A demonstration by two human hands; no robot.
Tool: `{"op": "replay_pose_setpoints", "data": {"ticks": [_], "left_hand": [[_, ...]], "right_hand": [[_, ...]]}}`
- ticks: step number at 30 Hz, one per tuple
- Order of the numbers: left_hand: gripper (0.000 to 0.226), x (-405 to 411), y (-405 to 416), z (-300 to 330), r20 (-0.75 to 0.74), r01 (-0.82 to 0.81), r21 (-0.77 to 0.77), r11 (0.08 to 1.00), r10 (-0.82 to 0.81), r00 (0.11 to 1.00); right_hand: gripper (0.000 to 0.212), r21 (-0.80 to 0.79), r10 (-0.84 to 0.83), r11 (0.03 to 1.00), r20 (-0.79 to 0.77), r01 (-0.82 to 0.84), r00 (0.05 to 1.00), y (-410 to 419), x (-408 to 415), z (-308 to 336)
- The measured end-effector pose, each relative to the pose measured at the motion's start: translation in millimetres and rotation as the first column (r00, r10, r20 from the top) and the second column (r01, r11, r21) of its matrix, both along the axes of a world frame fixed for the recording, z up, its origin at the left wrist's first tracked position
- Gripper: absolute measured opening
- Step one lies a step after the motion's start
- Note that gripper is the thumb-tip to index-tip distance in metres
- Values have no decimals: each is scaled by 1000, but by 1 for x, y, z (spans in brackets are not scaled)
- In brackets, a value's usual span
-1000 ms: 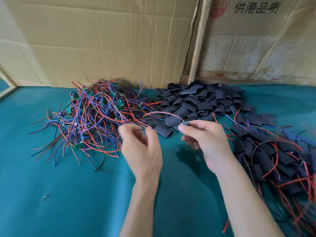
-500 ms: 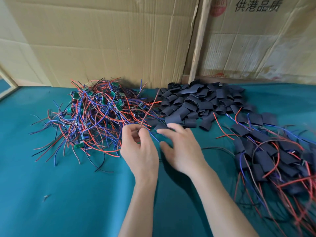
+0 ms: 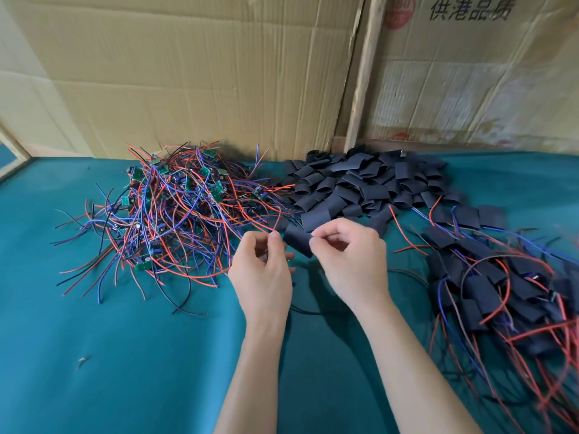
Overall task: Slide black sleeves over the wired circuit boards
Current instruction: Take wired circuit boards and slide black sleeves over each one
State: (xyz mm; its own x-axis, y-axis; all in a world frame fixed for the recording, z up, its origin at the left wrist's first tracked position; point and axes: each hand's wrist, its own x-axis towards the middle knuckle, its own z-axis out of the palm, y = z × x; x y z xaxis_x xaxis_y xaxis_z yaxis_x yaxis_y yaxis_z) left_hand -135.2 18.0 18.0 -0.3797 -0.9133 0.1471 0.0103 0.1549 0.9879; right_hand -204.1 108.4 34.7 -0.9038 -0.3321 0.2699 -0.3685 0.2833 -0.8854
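Note:
A tangle of small green circuit boards with red, blue and black wires (image 3: 175,211) lies at the left on the teal cloth. A heap of empty black sleeves (image 3: 360,183) sits in the middle back. My right hand (image 3: 351,261) pinches one black sleeve (image 3: 297,241) by its right end, lifted just off the cloth. My left hand (image 3: 263,267) pinches a wired board's wires, a red wire (image 3: 277,219) curving up from its fingers; the board itself is hidden behind the fingers. The two hands are close together, the sleeve between them.
Boards with sleeves on them and trailing wires (image 3: 488,283) are piled at the right. Cardboard sheets (image 3: 194,73) stand along the back edge of the cloth. A small scrap (image 3: 83,360) lies on the cloth at the lower left.
My right hand reached to the sleeve heap, picked up one black sleeve and raised it beside my left hand, which kept hold of the wires.

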Motion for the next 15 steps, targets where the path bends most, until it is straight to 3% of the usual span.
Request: {"op": "replay_pose_setpoints", "data": {"ticks": [4,7,15], "left_hand": [[17,-1,5,0,18,77,-70,995,-76,997],[17,-1,5,0,14,116,-105,988,-115,993],[22,2,7,1,112,157,-293,943,-129,985]], "right_hand": [[13,-185,150,977,264,-102,953,5,-4,6],[7,-196,227,965,295,-174,928,6,-3,7],[24,-255,300,942,341,-220,891,7,-4,5]]}}
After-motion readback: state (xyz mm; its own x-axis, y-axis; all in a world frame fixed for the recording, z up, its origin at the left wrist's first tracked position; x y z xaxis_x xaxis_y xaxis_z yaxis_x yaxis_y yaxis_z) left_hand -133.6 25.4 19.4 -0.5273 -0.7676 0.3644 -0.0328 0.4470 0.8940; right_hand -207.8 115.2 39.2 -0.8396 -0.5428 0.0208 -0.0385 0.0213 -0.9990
